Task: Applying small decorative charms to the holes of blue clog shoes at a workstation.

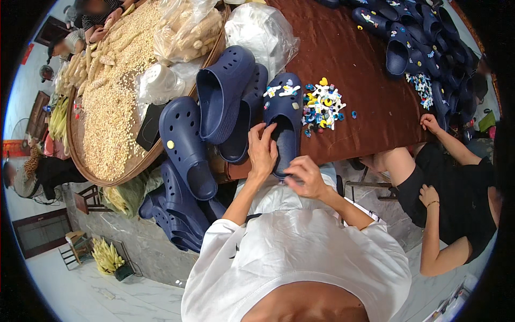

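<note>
A navy clog (285, 114) lies toe-away at the front edge of the brown-covered table, with white cartoon charms and a few small coloured ones on its upper. My left hand (262, 151) grips its left side, the fingers curled at the rim of the foot opening. My right hand (308, 178) is beside the heel, slightly blurred, its fingers curled together; whatever they may hold is hidden. Right of the clog lies a pile of small shoe charms (323, 106) in white, yellow, blue and black. More navy clogs (188, 145) are stacked to my left, one with a yellow charm.
At left stands a big round tray (80, 163) of corn kernels (115, 123) and cobs, with plastic bags (260, 35) nearby. Many clogs (429, 32) and another charm pile (421, 88) lie at far right. A person in black (448, 188) sits close on my right; others are at far left.
</note>
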A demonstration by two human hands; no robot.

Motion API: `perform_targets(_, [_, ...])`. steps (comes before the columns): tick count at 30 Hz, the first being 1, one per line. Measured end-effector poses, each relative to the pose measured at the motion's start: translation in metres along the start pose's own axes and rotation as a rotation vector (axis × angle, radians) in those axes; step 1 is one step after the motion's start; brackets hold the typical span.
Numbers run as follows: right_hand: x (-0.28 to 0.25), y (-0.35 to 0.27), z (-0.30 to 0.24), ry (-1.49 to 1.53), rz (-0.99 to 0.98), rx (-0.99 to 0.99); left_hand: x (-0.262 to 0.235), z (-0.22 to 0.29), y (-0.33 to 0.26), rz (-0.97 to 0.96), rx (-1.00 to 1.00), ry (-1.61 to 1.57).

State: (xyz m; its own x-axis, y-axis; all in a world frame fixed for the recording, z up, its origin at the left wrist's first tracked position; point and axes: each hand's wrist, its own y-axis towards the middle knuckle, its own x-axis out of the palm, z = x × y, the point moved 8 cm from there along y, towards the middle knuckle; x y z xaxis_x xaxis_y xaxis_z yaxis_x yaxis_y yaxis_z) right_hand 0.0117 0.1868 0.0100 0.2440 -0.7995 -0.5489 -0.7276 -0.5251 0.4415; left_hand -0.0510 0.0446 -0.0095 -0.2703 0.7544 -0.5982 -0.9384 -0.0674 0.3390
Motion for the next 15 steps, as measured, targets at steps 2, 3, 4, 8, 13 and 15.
perform_targets(2, [-0.02,-0.014,0.024,-0.125,0.299,0.122,-0.002,0.004,-0.007,0.068,0.003,0.011])
perform_targets(3, [-0.022,-0.016,0.035,-0.127,0.299,0.123,-0.003,0.007,-0.011,0.067,0.004,0.01])
perform_targets(4, [-0.029,-0.015,0.056,-0.255,0.311,0.211,-0.006,0.01,-0.016,0.081,-0.007,-0.001])
perform_targets(8, [-0.041,0.018,0.083,-0.581,0.233,0.266,-0.014,0.007,-0.043,0.105,-0.04,-0.039])
perform_targets(13, [-0.028,0.052,0.124,-0.704,0.077,0.207,-0.023,0.004,-0.062,0.081,-0.056,-0.029])
perform_targets(15, [-0.029,0.067,0.134,-0.801,0.087,0.16,-0.025,0.005,-0.063,0.082,-0.033,0.001])
